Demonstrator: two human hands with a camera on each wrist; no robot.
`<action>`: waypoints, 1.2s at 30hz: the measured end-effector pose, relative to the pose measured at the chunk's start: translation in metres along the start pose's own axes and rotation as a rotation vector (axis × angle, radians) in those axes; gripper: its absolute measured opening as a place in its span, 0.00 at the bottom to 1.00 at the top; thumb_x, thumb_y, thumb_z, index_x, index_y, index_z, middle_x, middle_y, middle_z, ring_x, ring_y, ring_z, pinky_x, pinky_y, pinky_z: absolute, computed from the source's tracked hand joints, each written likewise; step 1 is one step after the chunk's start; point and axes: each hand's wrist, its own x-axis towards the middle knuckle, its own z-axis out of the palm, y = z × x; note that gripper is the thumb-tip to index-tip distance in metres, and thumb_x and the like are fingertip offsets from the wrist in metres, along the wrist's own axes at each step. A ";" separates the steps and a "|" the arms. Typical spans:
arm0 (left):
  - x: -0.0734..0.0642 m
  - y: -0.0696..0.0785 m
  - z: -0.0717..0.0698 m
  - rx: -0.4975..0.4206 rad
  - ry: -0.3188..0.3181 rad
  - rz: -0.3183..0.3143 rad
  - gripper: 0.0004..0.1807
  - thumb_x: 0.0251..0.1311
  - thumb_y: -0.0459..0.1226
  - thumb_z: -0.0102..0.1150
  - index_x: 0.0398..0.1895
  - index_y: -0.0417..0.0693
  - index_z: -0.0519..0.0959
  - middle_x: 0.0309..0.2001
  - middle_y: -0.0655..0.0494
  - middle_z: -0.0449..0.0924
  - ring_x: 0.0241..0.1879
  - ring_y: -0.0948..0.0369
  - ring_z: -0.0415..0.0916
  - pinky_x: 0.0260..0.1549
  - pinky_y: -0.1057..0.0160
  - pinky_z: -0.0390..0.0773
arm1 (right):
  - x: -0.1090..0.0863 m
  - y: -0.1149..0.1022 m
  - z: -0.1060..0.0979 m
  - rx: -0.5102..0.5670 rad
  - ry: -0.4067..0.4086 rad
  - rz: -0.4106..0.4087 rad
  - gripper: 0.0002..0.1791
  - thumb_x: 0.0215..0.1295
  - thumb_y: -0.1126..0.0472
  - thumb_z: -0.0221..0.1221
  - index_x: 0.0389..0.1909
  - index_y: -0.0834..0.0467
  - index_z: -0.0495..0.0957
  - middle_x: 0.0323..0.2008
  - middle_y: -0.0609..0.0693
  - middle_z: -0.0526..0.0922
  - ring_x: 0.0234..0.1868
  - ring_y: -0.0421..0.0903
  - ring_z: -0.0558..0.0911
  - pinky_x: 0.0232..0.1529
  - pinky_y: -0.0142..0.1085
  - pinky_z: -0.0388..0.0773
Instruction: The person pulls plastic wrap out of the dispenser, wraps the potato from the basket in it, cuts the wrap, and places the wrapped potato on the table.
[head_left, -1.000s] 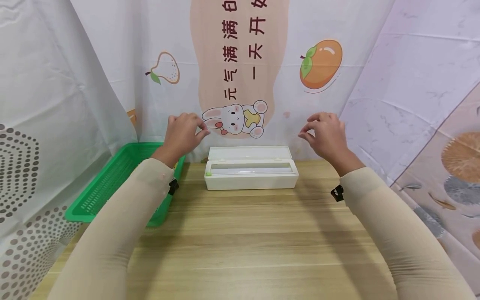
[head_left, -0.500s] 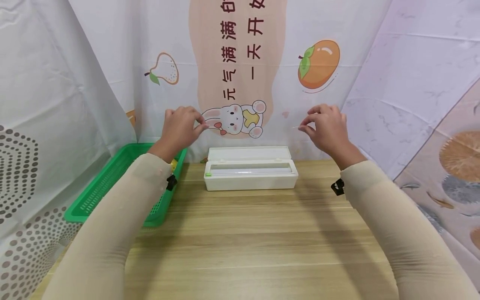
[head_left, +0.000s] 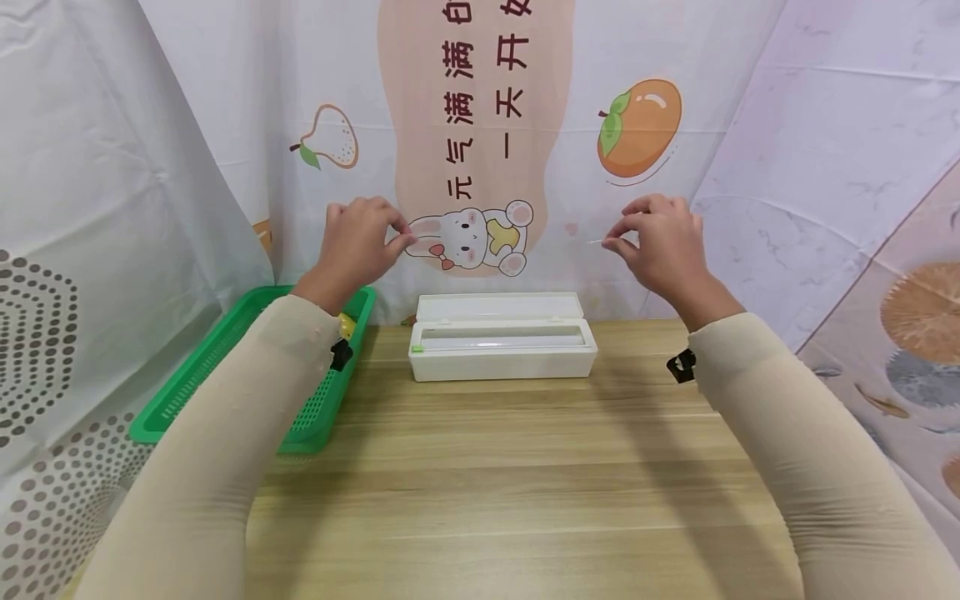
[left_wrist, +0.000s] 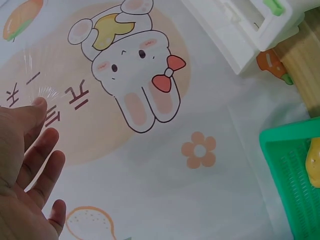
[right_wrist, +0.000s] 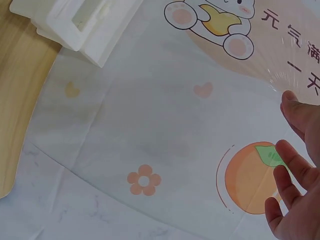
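"What is at the left?"
"A green plastic basket on the table, partly hidden behind a beige sleeve, with something yellow inside. It seems parked aside to leave the middle for the hands."

"And next to it?"
"The left hand, held up before a printed curtain. Its grip pinches clear plastic film between thumb and forefinger; creases fan out from there."

"Where does the film go?"
"Apparently across to the other hand, though only glints show. Below that span, a white film dispenser stands on the table by the curtain, lid up, likely for access to the pale roll inside."

"And at the right?"
"The right hand pinches the film likewise, level with the left and well apart, probably so the thin sheet stays taut and doesn't cling to itself."
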 end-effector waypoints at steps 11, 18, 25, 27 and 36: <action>0.001 0.002 -0.009 -0.027 0.028 -0.005 0.14 0.70 0.49 0.64 0.44 0.49 0.86 0.55 0.49 0.83 0.56 0.46 0.73 0.59 0.39 0.63 | 0.002 -0.001 -0.008 0.040 0.017 0.023 0.12 0.68 0.50 0.69 0.40 0.54 0.91 0.62 0.57 0.78 0.64 0.64 0.68 0.59 0.65 0.61; 0.000 0.005 -0.014 -0.064 0.041 -0.014 0.14 0.69 0.49 0.65 0.45 0.48 0.86 0.55 0.49 0.83 0.59 0.46 0.74 0.61 0.38 0.62 | 0.002 -0.001 -0.011 0.053 0.042 0.028 0.11 0.67 0.51 0.70 0.40 0.54 0.91 0.62 0.57 0.78 0.64 0.63 0.68 0.57 0.63 0.61; -0.002 0.007 -0.020 -0.087 0.069 -0.002 0.14 0.69 0.49 0.65 0.44 0.49 0.87 0.55 0.49 0.84 0.59 0.47 0.74 0.60 0.38 0.62 | 0.000 -0.003 -0.016 0.070 0.069 0.026 0.12 0.67 0.52 0.69 0.41 0.56 0.91 0.61 0.57 0.78 0.65 0.63 0.69 0.58 0.63 0.61; -0.003 0.008 -0.022 -0.089 0.077 0.000 0.14 0.69 0.49 0.65 0.44 0.49 0.87 0.55 0.49 0.83 0.60 0.47 0.74 0.60 0.38 0.62 | 0.000 -0.004 -0.018 0.075 0.078 0.024 0.12 0.67 0.52 0.70 0.41 0.56 0.91 0.61 0.57 0.78 0.65 0.63 0.69 0.58 0.64 0.61; -0.007 0.014 -0.031 -0.103 0.107 -0.004 0.13 0.69 0.47 0.66 0.45 0.48 0.87 0.57 0.48 0.83 0.62 0.47 0.73 0.61 0.38 0.62 | -0.003 -0.006 -0.028 0.089 0.106 0.009 0.10 0.67 0.53 0.70 0.40 0.56 0.91 0.61 0.56 0.79 0.64 0.64 0.69 0.55 0.62 0.61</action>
